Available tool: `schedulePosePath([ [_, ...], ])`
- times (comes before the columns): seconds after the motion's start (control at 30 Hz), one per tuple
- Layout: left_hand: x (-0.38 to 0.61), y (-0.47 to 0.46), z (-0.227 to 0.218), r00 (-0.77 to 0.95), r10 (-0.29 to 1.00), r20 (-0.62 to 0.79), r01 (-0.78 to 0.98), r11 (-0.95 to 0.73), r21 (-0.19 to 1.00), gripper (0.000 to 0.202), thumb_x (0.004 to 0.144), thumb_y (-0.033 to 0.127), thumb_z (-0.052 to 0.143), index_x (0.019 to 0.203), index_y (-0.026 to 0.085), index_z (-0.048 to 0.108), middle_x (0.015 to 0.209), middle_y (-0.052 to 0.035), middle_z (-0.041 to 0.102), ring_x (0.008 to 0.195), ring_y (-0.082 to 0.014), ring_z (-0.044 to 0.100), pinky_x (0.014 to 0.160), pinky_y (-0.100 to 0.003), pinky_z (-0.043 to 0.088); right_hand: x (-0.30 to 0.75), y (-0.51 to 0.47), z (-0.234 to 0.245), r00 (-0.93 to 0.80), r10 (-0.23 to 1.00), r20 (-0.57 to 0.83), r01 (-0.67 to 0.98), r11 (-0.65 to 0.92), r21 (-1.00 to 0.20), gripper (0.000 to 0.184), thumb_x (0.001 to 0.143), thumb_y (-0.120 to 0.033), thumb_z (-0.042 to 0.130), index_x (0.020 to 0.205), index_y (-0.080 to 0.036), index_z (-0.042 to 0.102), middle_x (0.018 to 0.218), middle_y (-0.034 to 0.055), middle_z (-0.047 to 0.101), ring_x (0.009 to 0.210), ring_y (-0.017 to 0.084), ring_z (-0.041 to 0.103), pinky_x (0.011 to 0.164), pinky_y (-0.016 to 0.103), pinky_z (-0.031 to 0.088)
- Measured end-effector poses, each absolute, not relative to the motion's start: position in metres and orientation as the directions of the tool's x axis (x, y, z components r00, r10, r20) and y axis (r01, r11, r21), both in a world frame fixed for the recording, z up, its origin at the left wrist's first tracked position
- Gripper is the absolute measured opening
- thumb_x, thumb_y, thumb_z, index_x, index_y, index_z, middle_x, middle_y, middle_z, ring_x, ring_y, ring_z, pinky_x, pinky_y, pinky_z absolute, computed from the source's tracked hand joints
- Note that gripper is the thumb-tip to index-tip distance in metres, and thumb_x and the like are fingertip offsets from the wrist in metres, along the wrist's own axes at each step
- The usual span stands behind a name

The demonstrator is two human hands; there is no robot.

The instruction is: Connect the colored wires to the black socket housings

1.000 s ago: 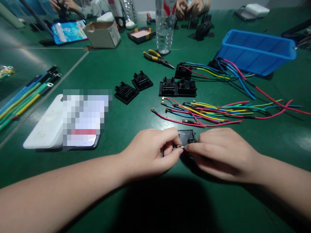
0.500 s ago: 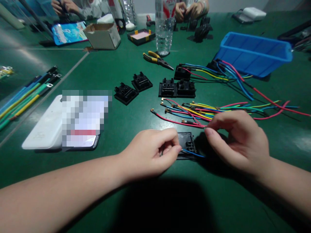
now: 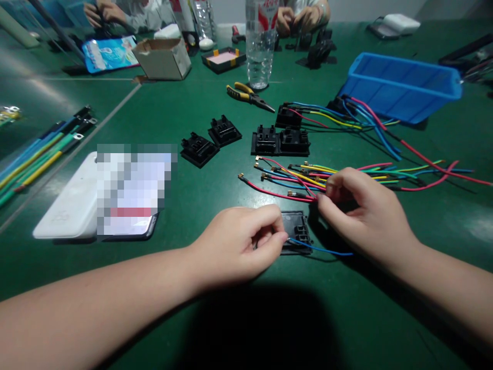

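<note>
My left hand (image 3: 248, 239) pinches one end of a thin blue wire (image 3: 331, 252), which trails out to the right. The hand covers the left part of a black plastic panel (image 3: 298, 221) lying flat on the table; slots show at the panel's right side. Just right of and above it, my right hand (image 3: 364, 210) curls with thumb and index closed at a red wire (image 3: 304, 199) on the near edge of a loose pile. That pile of red, blue, yellow and green wires (image 3: 319, 180) has brass terminals at its left ends and passes partly behind the right hand.
Black sockets (image 3: 223, 131) stand beyond the wires, several in all, some with wires attached. Pliers (image 3: 250, 96), a plastic bottle (image 3: 259, 61), a blue bin (image 3: 404, 87) and a cardboard box (image 3: 165, 59) lie farther back. Phones (image 3: 73, 200) rest at left. Another person's hands (image 3: 302, 18) work opposite.
My right hand has moved slightly left and up onto the wire pile. More of the blue wire shows to the right. My left hand has stayed put.
</note>
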State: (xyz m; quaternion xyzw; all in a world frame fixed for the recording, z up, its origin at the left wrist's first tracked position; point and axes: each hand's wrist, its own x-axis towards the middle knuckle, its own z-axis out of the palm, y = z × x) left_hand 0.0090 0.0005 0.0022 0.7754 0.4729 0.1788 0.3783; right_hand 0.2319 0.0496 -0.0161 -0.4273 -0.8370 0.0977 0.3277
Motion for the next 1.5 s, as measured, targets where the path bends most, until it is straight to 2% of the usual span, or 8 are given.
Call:
schedulePosePath([
  [0.2, 0.0093, 0.0004, 0.0011, 0.486, 0.869, -0.090, 0.601, -0.257, 0.757, 0.013, 0.088, 0.025, 0.051, 0.077, 0.019, 0.055, 0.064, 0.0055, 0.057, 0.059, -0.0095, 0.053, 0.056, -0.023, 0.034, 0.2303, 0.0515, -0.0170, -0.491, 0.771, 0.405, 0.678, 0.630, -0.379, 0.006, 0.081, -0.016, 0.058, 0.083, -0.021, 0.055, 0.074, 0.0035, 0.055, 0.072, 0.021, 0.053, 0.064, 0.034, 0.040],
  [0.33, 0.0093, 0.0009, 0.0016, 0.487, 0.869, -0.089, 0.602, -0.260, 0.755, 0.012, 0.087, 0.024, 0.051, 0.077, 0.020, 0.055, 0.065, 0.0054, 0.057, 0.060, -0.0097, 0.053, 0.057, -0.023, 0.034, 0.2293, 0.0527, -0.0182, -0.515, 0.754, 0.408, 0.672, 0.651, -0.353, 0.007, 0.081, -0.018, 0.059, 0.087, -0.019, 0.058, 0.077, 0.0037, 0.057, 0.074, 0.022, 0.054, 0.066, 0.035, 0.040],
  [0.43, 0.0088, 0.0008, 0.0021, 0.489, 0.869, -0.081, 0.597, -0.266, 0.757, 0.012, 0.087, 0.024, 0.052, 0.077, 0.020, 0.055, 0.064, 0.0055, 0.056, 0.059, -0.0096, 0.052, 0.057, -0.023, 0.034, 0.2290, 0.0530, -0.0185, -0.518, 0.752, 0.407, 0.674, 0.652, -0.347, 0.006, 0.080, -0.018, 0.060, 0.083, -0.021, 0.056, 0.076, 0.0032, 0.057, 0.074, 0.022, 0.054, 0.066, 0.035, 0.040],
  [0.6, 0.0088, 0.0011, 0.0016, 0.495, 0.864, -0.087, 0.597, -0.267, 0.756, 0.012, 0.088, 0.023, 0.051, 0.077, 0.020, 0.055, 0.065, 0.0055, 0.057, 0.060, -0.0096, 0.053, 0.057, -0.023, 0.034, 0.2299, 0.0525, -0.0172, -0.514, 0.745, 0.425, 0.657, 0.661, -0.364, 0.017, 0.080, -0.014, 0.059, 0.073, -0.023, 0.046, 0.072, 0.0017, 0.054, 0.070, 0.019, 0.051, 0.064, 0.034, 0.039],
  [0.87, 0.0084, 0.0001, 0.0009, 0.487, 0.870, -0.079, 0.600, -0.267, 0.754, 0.011, 0.087, 0.024, 0.052, 0.077, 0.020, 0.055, 0.064, 0.0058, 0.057, 0.060, -0.0097, 0.052, 0.057, -0.023, 0.034, 0.2297, 0.0524, -0.0173, -0.516, 0.740, 0.432, 0.646, 0.667, -0.371, 0.010, 0.080, -0.013, 0.060, 0.082, -0.021, 0.054, 0.077, 0.0025, 0.060, 0.073, 0.019, 0.054, 0.067, 0.034, 0.042],
  [1.13, 0.0091, 0.0003, 0.0008, 0.493, 0.867, -0.076, 0.601, -0.276, 0.750, 0.012, 0.088, 0.024, 0.051, 0.077, 0.020, 0.055, 0.065, 0.0056, 0.057, 0.060, -0.0098, 0.052, 0.057, -0.023, 0.034, 0.2290, 0.0523, -0.0170, -0.565, 0.709, 0.422, 0.615, 0.703, -0.358, 0.018, 0.078, -0.012, 0.062, 0.073, -0.023, 0.048, 0.073, 0.0019, 0.058, 0.074, 0.020, 0.053, 0.068, 0.035, 0.040],
  [1.5, 0.0088, 0.0012, 0.0010, 0.489, 0.868, -0.084, 0.604, -0.267, 0.751, 0.012, 0.087, 0.024, 0.051, 0.077, 0.020, 0.054, 0.064, 0.0057, 0.056, 0.059, -0.0095, 0.052, 0.057, -0.023, 0.034, 0.2299, 0.0498, -0.0162, -0.553, 0.706, 0.443, 0.583, 0.707, -0.400, 0.016, 0.077, -0.012, 0.064, 0.074, -0.023, 0.052, 0.075, 0.0026, 0.062, 0.079, 0.021, 0.055, 0.072, 0.037, 0.042],
])
